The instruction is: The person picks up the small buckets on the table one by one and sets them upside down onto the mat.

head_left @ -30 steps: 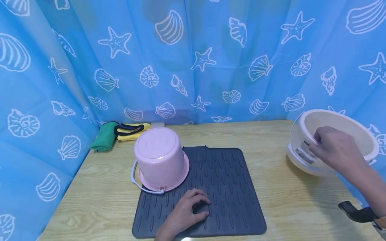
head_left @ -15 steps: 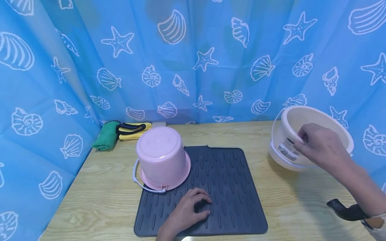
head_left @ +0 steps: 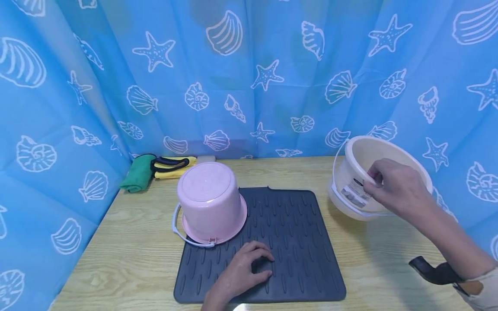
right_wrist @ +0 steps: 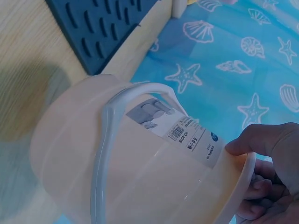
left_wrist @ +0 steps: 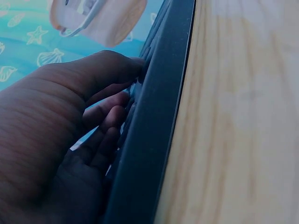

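My right hand pinches the rim of a cream-white bucket, thumb on the outer wall and fingers inside. The bucket tilts with its mouth up and toward the hand, close over the table right of the mat. A printed label and a pale loop handle show on its side in the right wrist view. My left hand rests on the front part of a dark ridged mat, fingers loosely bent, holding nothing. A pink bucket stands upside down on the mat's left back corner, its handle lying to the left.
At the back left lie a rolled green cloth and a yellow cloth with black trim. A small grey block is beside them. A blue shell-print curtain encloses the wooden table at the back and sides.
My right hand has carried the white bucket leftward, nearer the mat. The left hand and the pink bucket stay in place; the whole head view shifts slightly.
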Demonstrator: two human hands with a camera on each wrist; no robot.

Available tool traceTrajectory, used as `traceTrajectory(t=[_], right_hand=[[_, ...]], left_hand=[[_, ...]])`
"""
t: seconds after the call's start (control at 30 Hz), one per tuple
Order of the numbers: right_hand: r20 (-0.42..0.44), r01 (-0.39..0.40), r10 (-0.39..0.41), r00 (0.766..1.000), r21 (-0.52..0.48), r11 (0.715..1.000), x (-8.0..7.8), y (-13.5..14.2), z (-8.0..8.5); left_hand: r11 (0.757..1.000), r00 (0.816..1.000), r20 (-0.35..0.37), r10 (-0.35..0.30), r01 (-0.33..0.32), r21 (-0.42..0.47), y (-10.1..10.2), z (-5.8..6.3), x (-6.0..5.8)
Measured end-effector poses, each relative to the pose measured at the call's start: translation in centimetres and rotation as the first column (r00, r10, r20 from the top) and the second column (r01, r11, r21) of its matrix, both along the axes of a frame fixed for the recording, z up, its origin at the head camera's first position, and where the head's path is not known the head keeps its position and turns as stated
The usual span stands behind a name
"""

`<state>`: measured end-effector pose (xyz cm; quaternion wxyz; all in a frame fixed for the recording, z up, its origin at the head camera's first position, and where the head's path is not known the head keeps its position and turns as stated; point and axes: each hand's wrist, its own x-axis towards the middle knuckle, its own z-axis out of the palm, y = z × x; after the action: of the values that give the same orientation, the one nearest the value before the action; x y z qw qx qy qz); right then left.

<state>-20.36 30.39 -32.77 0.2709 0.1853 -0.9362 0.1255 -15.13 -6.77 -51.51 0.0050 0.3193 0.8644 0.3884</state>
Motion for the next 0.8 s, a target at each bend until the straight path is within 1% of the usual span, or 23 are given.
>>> traceTrajectory(t=[0.2, 0.5, 0.7, 0.8], right_hand=[[-0.033, -0.046, 0.045, 0.998, -0.012, 0.999, 0.1, -1.4, 0.0], [-0.02, -0.076, 0.075, 0.997, -0.033, 0.997, 0.0, -2.9, 0.0], [-0.065, -0.107, 0.104, 0.992, -0.043, 0.993, -0.3, -3.8, -0.1], [-0.073, -0.111, 0.106, 0.992, -0.059, 0.992, -0.3, -4.3, -0.1]], left_hand=[[1.0, 1.0, -0.003, 0.005, -0.005, -0.004, 0.0, -0.1, 0.0], [1.0, 1.0, 0.028, 0.013, -0.012, -0.026, 0.1, 0.0, -0.1], [1.0, 0.999, 0.031, 0.012, -0.011, -0.026, 0.1, 0.0, -0.1], [1.0, 0.999, 0.046, 0.015, -0.014, -0.027, 0.0, 0.0, -0.2]])
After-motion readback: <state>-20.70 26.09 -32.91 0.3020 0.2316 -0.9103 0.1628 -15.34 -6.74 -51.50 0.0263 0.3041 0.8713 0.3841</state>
